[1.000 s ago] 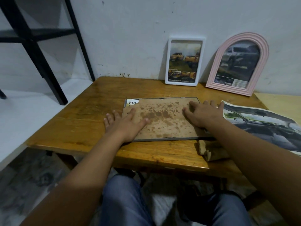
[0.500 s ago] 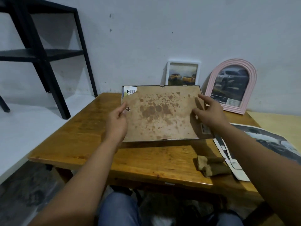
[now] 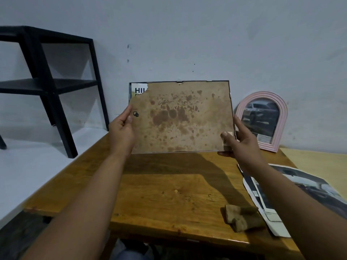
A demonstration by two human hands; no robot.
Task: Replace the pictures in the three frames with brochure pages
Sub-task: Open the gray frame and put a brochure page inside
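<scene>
Item: thin-edged frame [image 3: 180, 117], stained backing toward viewer, raised upright above table [image 3: 169, 194]. Left hand [image 3: 122, 128] and right hand [image 3: 242, 139] each pinch 1 side edge. Risk: chipped backing slipping out, or frame dropping onto pink arched frame [image 3: 262, 121].

Bare tabletop [image 3: 169, 194] under raised frame [image 3: 181, 117]; wood scrap [image 3: 242, 218], brochure pages [image 3: 266, 203] at right.

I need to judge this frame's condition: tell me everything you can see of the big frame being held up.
The large frame is rectangular with a thin dark rim, held upright above the wooden table, its back to the camera. Its brown backing board is blotched with dark stains and torn at the upper left corner, baring a printed page. A small dark hanger sits near its left edge. The left hand and right hand grip its sides.
</scene>
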